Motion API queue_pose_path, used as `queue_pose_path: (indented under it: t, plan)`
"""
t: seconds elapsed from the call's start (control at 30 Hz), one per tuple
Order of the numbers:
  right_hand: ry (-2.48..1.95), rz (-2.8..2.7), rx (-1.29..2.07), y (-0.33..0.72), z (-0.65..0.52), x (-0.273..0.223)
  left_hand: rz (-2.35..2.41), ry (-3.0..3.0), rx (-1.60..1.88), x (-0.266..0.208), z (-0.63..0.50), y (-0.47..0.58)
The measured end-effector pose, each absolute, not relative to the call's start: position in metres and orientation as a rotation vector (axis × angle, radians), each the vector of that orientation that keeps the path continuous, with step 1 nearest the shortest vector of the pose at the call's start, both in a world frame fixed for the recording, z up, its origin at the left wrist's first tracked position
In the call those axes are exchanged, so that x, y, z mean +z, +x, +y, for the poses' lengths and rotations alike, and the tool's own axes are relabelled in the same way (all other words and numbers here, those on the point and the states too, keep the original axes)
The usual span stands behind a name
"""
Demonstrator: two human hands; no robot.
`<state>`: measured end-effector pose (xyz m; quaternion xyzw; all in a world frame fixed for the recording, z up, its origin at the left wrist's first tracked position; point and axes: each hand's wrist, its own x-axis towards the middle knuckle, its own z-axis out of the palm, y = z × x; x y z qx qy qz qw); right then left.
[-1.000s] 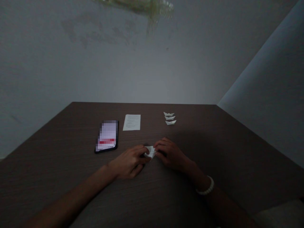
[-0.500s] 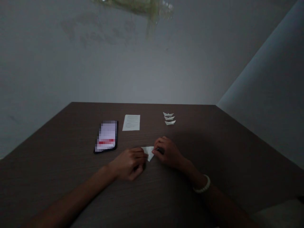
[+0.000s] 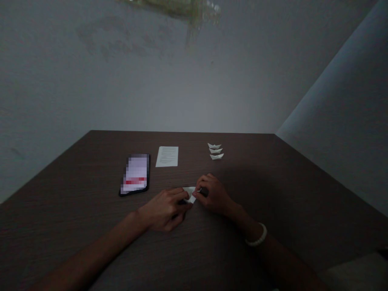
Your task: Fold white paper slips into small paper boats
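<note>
A small folded piece of white paper (image 3: 190, 194) lies low over the table between my two hands, partly covered by fingers. My left hand (image 3: 167, 207) is closed on its left side, with a fingertip across the paper and another at its lower edge. My right hand (image 3: 212, 193) pinches the paper's right side between thumb and fingers. A pale beaded bracelet (image 3: 257, 235) circles my right wrist. Beyond the hands, three small folded paper boats (image 3: 216, 151) stand in a close row, one behind another.
A phone (image 3: 135, 174) with its screen lit and blurred out lies left of my hands. Beside it rests a printed white sheet (image 3: 167, 157). The dark wooden table (image 3: 91, 161) reaches back to a grey wall (image 3: 194, 93).
My left fingers have shifted right over the paper, covering more of its lower left part. My right hand keeps its pinch with little movement.
</note>
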<state>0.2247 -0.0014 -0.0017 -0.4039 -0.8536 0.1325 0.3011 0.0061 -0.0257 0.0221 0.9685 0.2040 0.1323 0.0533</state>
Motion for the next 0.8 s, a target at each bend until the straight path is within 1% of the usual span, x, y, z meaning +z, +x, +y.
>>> queue_pose_path:
  t: [0.53,0.8]
  plan:
    - [-1.187,-2.181,0.355,0.2195,-0.0017,-0.0052,0.656,2.791,0.438,0.0211,-0.0235,0.0053]
    - [-1.214,-2.128,0.346,0.2168,-0.0026,-0.008,0.639,2.685,0.58,0.0249,-0.0234,0.0089]
